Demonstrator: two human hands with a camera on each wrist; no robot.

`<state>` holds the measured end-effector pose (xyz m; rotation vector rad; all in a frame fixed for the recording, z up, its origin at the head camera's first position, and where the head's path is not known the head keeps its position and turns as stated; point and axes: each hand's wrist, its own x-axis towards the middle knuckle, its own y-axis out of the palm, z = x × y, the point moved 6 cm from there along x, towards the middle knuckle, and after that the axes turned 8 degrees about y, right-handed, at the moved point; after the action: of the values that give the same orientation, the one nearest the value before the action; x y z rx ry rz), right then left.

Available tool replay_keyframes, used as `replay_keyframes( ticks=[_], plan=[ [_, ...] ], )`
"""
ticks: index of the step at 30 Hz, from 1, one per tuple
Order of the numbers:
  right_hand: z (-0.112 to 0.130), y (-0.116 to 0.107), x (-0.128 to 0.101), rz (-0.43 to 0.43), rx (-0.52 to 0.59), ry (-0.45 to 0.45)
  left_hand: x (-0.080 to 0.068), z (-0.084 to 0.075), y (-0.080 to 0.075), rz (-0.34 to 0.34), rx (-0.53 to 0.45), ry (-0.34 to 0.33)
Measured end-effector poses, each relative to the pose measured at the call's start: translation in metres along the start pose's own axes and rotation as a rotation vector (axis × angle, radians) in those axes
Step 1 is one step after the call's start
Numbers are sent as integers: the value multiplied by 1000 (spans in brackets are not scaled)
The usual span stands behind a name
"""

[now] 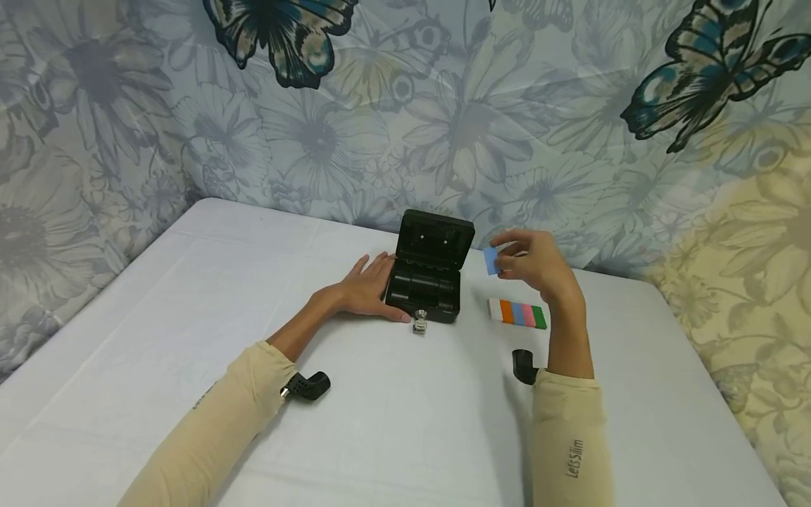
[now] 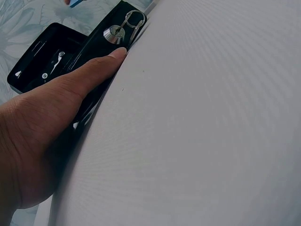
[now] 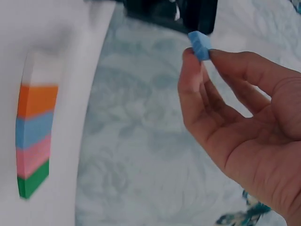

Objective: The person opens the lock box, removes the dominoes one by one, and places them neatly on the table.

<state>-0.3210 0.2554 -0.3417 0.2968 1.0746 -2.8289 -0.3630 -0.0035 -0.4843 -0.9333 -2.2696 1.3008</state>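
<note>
A black cash box (image 1: 423, 285) stands with its lid (image 1: 436, 239) raised, compartments showing inside. Keys on a ring (image 1: 419, 322) hang from the lock at its front. My left hand (image 1: 367, 289) rests against the box's left side, fingers spread. Its thumb (image 2: 96, 73) lies along the front, the tip just below the lock (image 2: 114, 34). To the right of the lid, my right hand (image 1: 529, 264) pinches a small light-blue block (image 3: 200, 45) between thumb and fingertips, up off the table.
A row of coloured blocks (image 1: 518, 314), white, orange, blue, pink and green, lies right of the box. Under everything is a white-covered table (image 1: 405, 422), with a floral and butterfly cloth (image 1: 380, 141) behind it. Black wrist cameras (image 1: 309, 386) jut from both sleeves.
</note>
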Motion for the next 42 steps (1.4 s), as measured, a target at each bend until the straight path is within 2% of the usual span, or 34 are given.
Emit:
replay_keyframes(
  ticks=[12, 16, 22, 26, 32, 42],
  plan=[
    [-52, -40, -5, -45, -82, 126, 2, 4, 3, -7, 13, 2],
    [-74, -50, -7, -34, -116, 205, 2, 3, 2, -12, 1, 9],
    [-102, -53, -8, 9, -164, 340, 2, 4, 3, 2, 21, -6],
    [-113, -49, -4, 44, -166, 398, 1, 4, 3, 3, 22, -9],
    [-122, -43, 0, 100, -166, 419, 1, 4, 2, -5, 2, -2],
    [-121, -40, 5, 95, -175, 402, 0, 4, 2, -13, 5, 0]
  ],
)
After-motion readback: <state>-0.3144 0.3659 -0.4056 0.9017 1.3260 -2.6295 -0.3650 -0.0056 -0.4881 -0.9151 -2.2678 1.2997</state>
